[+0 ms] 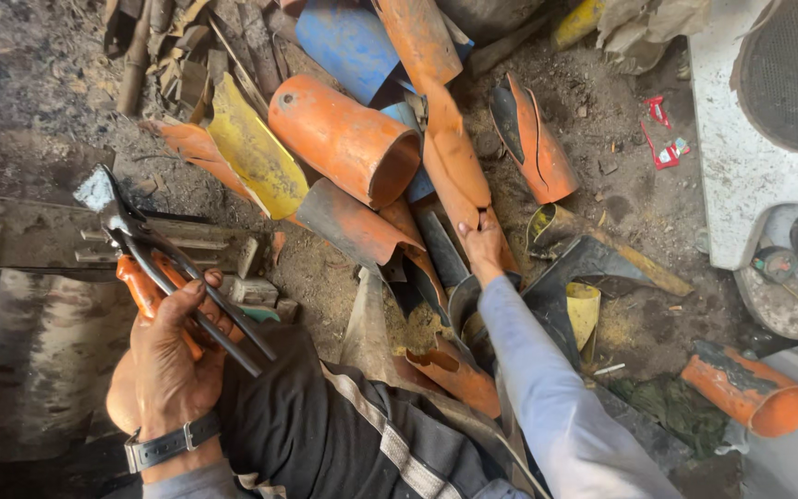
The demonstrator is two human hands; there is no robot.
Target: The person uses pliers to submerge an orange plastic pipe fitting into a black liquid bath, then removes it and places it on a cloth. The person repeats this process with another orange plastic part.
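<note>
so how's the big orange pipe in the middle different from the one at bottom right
The big orange pipe rests on a heap of cut scraps, its open end facing lower right; the bottom-right orange pipe lies alone on the ground by a dark green rag. The middle one looks larger and cleaner, while the other carries a dark grey smear. Both are orange, round and open-ended, and neither hand touches them.

Orange-handled metal snips (154, 268), gripped, long orange sheet-metal strip (454, 157), held

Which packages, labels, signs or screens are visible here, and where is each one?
Small red wrapper: upper right, on the dirt beside the white casing; crumpled, red.
Second red wrapper: just below the first; torn, red with pale patches.
No signs or screens in view.
</note>
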